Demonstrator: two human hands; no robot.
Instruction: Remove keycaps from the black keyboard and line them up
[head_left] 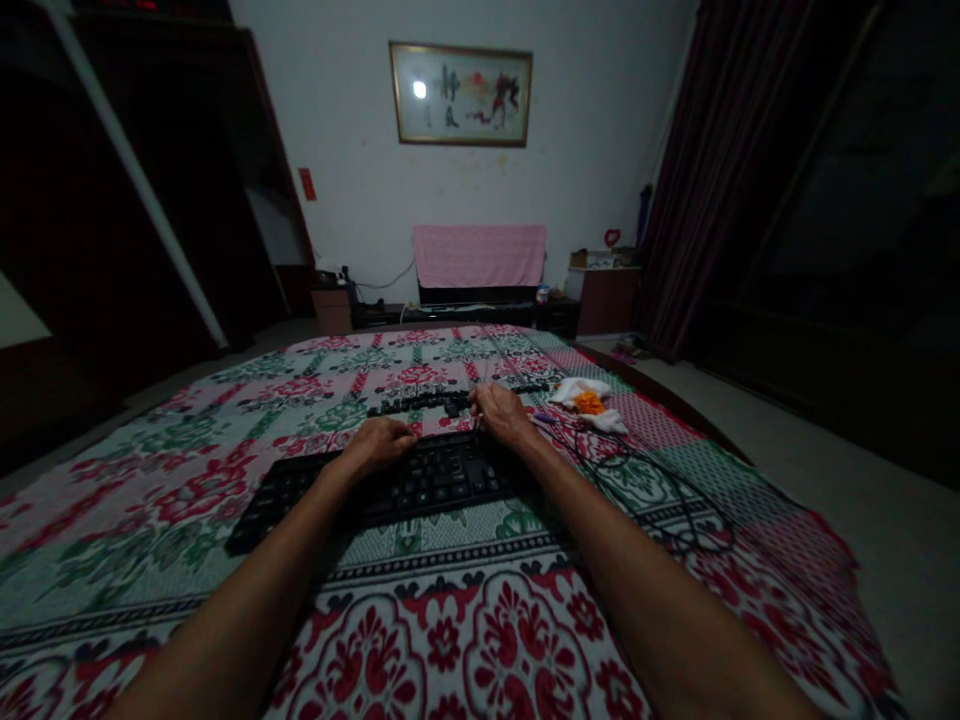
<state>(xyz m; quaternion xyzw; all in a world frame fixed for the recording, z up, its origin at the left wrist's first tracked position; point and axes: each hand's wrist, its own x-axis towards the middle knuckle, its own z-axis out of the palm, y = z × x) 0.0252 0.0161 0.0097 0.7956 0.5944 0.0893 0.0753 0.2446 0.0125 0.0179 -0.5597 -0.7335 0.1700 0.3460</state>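
A black computer keyboard lies at a slant on the patterned cloth. Over its far edge, left of the middle, rests my left hand, fingers curled on the keyboard. My right hand is above the far right part of the keyboard, its fingertips pinched together. A thin, faint line rises from those fingertips; what they hold is too small and dim to name. Just beyond both hands, loose black keycaps lie in a rough row, with a dark piece nearer the right fingers.
To the right lie a white cloth with an orange bit, a purple-tipped tool and a looped black cable. The patterned cloth covers the table. Low cabinets and a pink-draped screen stand against the far wall.
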